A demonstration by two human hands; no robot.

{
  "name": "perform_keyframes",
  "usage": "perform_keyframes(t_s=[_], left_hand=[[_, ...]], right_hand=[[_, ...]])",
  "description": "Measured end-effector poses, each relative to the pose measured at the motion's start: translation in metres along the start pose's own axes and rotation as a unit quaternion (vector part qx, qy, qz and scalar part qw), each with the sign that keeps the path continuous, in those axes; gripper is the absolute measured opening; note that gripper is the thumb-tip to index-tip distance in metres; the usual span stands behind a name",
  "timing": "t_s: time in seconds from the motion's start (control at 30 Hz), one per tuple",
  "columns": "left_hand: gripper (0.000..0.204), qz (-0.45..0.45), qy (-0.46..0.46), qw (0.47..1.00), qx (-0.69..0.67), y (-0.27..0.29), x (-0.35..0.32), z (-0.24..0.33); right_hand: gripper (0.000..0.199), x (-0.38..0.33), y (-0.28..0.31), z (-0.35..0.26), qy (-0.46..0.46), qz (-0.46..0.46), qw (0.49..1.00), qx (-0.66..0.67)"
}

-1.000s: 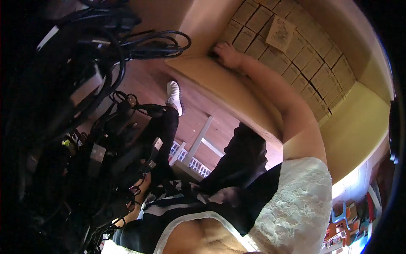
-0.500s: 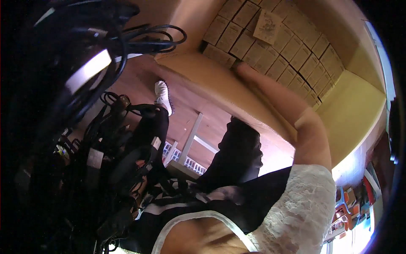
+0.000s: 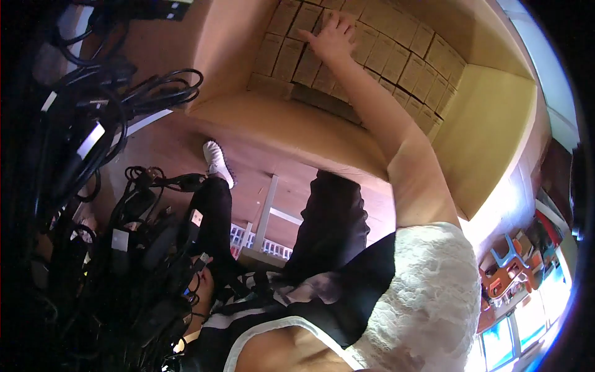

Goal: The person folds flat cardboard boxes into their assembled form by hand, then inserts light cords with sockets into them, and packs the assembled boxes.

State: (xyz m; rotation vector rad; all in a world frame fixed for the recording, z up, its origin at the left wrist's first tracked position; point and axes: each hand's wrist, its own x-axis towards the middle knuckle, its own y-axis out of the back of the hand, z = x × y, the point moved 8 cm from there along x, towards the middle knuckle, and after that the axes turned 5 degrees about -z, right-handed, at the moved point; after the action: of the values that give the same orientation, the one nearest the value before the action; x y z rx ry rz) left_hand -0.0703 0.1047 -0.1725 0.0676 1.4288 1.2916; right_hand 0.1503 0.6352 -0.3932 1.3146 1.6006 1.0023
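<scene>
My right hand reaches into a large cardboard carton. Its fingers are spread over the tightly packed small brown boxes, and nothing shows in its grasp. Whether the fingertips touch the box tops I cannot tell. A darker strip runs along the near side of the rows. At the lower left, part of my left arm or hand shows behind a thick tangle of black cables. The cables hide its fingers.
More looped black cables hang at the upper left, beside the carton's left wall. A yellowish carton flap stands out on the right. Below lie a reddish floor and a pale metal frame. Orange and blue stools stand at the far right.
My right hand has moved from the near edge of the packed boxes to above their tops, fingers now spread. The view has shifted. The loose box lying on top earlier is no longer plainly visible.
</scene>
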Motion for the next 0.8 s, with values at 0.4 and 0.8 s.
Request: perform_keyframes(t_s=[0.4, 0.8], left_hand=[[0.021, 0.053, -0.107, 0.993, -0.014, 0.015, 0.008, 0.026], [0.024, 0.054, -0.162, 0.982, 0.076, 0.01, 0.015, 0.034]], right_hand=[[0.085, -0.078, 0.076, 0.192, -0.095, -0.554, 0.786, 0.258], [0.066, -0.186, 0.083, 0.319, -0.116, -0.564, 0.817, -0.024]])
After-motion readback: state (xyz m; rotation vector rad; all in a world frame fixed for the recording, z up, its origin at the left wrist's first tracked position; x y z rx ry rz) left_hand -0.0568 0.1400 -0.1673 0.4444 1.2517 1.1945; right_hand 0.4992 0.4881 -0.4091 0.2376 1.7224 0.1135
